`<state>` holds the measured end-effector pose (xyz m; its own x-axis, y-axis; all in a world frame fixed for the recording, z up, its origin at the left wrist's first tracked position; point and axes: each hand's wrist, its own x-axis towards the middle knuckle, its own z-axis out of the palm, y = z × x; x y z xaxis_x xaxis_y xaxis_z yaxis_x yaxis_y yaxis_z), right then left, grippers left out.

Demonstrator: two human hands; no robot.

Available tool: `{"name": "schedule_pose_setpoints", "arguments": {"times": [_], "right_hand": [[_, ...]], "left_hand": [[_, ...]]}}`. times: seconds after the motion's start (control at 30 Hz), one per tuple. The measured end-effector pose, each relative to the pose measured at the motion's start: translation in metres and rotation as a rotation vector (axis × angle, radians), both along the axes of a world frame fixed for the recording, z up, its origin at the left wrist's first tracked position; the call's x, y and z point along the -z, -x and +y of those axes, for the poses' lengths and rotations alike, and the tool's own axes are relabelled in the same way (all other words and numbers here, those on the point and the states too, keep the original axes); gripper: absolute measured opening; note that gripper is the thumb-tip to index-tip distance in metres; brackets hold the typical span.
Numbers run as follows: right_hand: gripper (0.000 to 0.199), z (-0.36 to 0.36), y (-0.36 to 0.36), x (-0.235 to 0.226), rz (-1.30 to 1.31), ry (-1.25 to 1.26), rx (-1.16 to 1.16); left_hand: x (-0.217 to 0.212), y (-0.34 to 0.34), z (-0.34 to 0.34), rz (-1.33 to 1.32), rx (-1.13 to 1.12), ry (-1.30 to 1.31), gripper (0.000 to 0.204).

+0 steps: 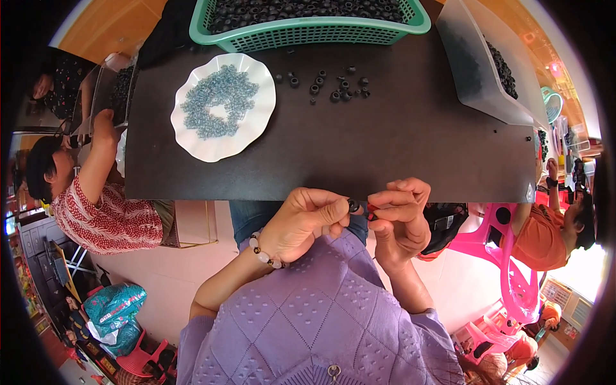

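Over my lap, just off the table's near edge, my left hand pinches a small black round part between thumb and forefinger. Close beside it, my right hand has its fingers curled around a small red and black tool or piece, mostly hidden by the fingertips; its kind is too small to tell. The two held things are nearly touching. Beyond my hands, several loose black hollow parts lie scattered on the dark table. A white scalloped plate to the left bears many small clear bluish pieces.
A green mesh basket full of black parts stands at the far edge. At the right is a translucent bin with more black parts. One person sits at the left, another at the right, near a pink plastic chair.
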<state>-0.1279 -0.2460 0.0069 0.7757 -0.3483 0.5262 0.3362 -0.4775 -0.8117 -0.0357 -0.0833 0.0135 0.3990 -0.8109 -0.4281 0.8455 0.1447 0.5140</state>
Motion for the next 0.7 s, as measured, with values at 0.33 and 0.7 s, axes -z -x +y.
{"name": "schedule_pose_setpoints", "arguments": {"times": [0.33, 0.7], "right_hand": [[0.023, 0.0015, 0.0003, 0.0009, 0.038, 0.035, -0.02], [0.028, -0.0014, -0.0005, 0.0026, 0.123, -0.182, -0.156]], "left_hand": [[0.0001, 0.0026, -0.0013, -0.014, 0.012, -0.003, 0.021], [-0.0039, 0.002, 0.0, -0.251, 0.027, -0.114, 0.02]]}}
